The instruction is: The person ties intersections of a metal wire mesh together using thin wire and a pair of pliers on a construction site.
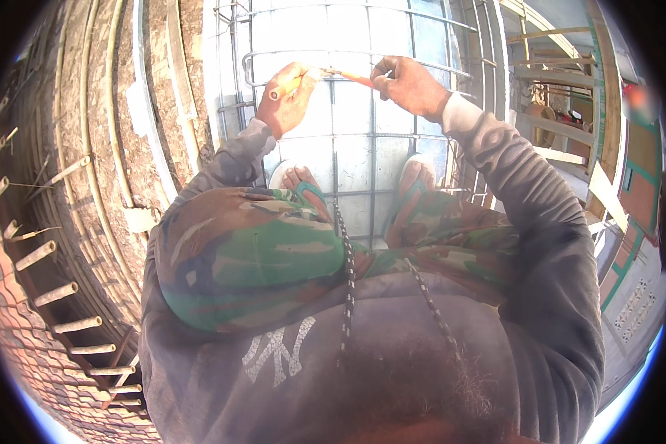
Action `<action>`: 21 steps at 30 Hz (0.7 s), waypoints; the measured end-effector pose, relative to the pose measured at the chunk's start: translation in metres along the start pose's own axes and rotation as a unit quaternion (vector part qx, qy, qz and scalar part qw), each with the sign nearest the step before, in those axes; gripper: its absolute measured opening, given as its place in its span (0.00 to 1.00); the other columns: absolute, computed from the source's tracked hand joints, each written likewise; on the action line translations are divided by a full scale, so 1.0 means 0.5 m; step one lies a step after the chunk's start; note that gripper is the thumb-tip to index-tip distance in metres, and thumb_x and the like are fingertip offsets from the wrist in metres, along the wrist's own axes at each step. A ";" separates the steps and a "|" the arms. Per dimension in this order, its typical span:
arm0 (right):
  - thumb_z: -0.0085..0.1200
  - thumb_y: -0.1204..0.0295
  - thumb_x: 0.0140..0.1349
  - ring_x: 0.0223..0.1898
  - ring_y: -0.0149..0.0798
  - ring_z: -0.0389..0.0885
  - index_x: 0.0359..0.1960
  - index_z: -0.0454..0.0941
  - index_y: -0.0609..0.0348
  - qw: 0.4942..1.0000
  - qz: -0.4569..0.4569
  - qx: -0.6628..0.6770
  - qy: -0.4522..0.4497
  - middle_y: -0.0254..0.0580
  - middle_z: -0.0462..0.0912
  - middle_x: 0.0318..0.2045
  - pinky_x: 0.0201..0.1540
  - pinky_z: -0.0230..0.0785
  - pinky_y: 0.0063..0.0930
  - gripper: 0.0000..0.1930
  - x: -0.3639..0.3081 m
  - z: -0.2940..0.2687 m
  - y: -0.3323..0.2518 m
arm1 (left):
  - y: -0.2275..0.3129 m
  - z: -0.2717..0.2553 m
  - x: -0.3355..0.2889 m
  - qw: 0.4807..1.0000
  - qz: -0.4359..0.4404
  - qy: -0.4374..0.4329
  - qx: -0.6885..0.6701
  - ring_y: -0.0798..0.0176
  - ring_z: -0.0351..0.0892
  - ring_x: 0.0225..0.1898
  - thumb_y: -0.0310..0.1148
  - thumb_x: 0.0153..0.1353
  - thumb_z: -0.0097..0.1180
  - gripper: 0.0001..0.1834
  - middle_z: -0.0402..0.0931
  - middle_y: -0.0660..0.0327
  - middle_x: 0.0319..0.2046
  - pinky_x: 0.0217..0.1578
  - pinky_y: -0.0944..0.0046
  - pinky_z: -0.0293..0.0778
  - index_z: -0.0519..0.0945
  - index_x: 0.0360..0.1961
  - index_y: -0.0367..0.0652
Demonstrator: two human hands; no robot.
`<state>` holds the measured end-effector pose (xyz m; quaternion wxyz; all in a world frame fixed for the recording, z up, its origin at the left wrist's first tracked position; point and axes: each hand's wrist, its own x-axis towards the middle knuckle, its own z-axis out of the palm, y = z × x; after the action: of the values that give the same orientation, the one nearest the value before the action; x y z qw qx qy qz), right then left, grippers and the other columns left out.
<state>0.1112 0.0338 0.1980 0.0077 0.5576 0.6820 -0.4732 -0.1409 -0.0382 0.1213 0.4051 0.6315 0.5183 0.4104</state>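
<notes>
Beyond my knees, both hands are raised over a grid of steel reinforcing bars [374,135]. My left hand [283,111] is closed around an orange-handled tool [284,89], with the rounded butt of its handle sticking out toward me. Glare washes out the tool's middle, so its exact kind is unclear. My right hand [414,85] pinches the slim orange part [354,77] at the other end. Whether the two orange parts are one piece cannot be made out. A bar with a bent end runs just behind my hands.
Pale sheeting [355,200] lies under the bars and my sandalled feet [303,181]. Bamboo poles [89,140] run along the left, with cut pole ends [55,294] jutting near roof tiles [22,333]. Timber framing [555,74] stands at the right.
</notes>
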 end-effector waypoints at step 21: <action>0.40 0.65 0.76 0.20 0.26 0.61 0.45 0.78 0.66 0.869 0.043 0.492 0.017 0.38 0.78 0.24 0.22 0.56 0.25 0.17 0.104 0.036 0.025 | -0.035 0.039 0.187 0.965 -0.040 -0.201 -0.166 0.64 0.78 0.50 0.46 0.64 0.68 0.26 0.84 0.58 0.44 0.52 0.61 0.73 0.79 0.57 0.42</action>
<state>0.0916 0.0602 0.1520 -0.2590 0.5262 0.3362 -0.7369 -0.1166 0.0546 0.1075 0.6164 0.6034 0.3758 0.3389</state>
